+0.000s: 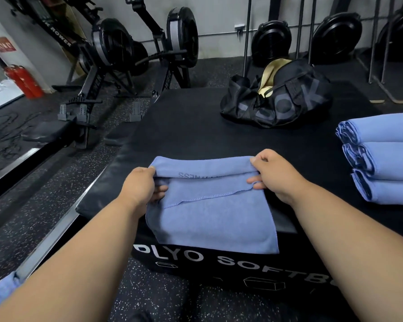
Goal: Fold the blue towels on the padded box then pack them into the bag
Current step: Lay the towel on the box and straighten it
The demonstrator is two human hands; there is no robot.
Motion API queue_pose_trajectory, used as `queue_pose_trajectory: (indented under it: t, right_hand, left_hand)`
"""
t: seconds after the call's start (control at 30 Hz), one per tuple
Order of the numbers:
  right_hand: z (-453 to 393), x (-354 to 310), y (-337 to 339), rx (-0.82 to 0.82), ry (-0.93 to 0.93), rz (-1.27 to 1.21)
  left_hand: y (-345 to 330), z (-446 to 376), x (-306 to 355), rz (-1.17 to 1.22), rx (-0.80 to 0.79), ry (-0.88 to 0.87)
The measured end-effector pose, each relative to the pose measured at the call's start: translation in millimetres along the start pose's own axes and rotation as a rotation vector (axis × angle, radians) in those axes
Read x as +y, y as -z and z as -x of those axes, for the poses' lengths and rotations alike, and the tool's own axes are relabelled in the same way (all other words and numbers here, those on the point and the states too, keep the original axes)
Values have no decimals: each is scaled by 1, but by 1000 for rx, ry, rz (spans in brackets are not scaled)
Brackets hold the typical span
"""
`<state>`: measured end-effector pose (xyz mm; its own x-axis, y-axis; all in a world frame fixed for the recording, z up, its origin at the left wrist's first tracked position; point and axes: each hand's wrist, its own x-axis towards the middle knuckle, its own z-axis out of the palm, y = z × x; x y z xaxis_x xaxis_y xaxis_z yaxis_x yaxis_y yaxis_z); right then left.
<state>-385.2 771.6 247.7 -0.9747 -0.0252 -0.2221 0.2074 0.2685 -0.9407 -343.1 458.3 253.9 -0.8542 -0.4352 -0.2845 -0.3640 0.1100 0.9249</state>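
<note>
A blue towel [209, 219] lies on the near edge of the black padded box [184, 126], its lower part hanging over the front face. Its far part is doubled over toward me. My left hand [141, 187] grips the left end of that fold, and my right hand [272, 173] pinches the right end. Three folded blue towels [386, 156] lie side by side at the right edge of the box. A black duffel bag [277, 98] with a tan lining stands open at the far right of the box.
Two rowing machines [135, 54] stand on the speckled rubber floor to the left and behind the box. Red fire extinguishers [25, 81] are at the far left wall. More blue cloth [0, 291] shows at the bottom left corner. Black fan housings and metal posts line the back wall.
</note>
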Motion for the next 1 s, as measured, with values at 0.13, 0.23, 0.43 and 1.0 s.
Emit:
queue_pose_trajectory:
  t: [0.13, 0.23, 0.43, 1.0]
  right_hand:
    - [10, -6, 1, -42, -58, -88]
    - [20, -39, 6, -2, 66, -245]
    - [55, -149, 38, 171, 512, -330]
    - [131, -7, 44, 200, 291, 204]
  left_hand:
    - [1, 12, 9, 16, 15, -12]
    - [11, 26, 45, 150, 42, -99]
    - [37, 62, 144, 391, 23, -414]
    - [33, 101, -13, -231, 72, -322]
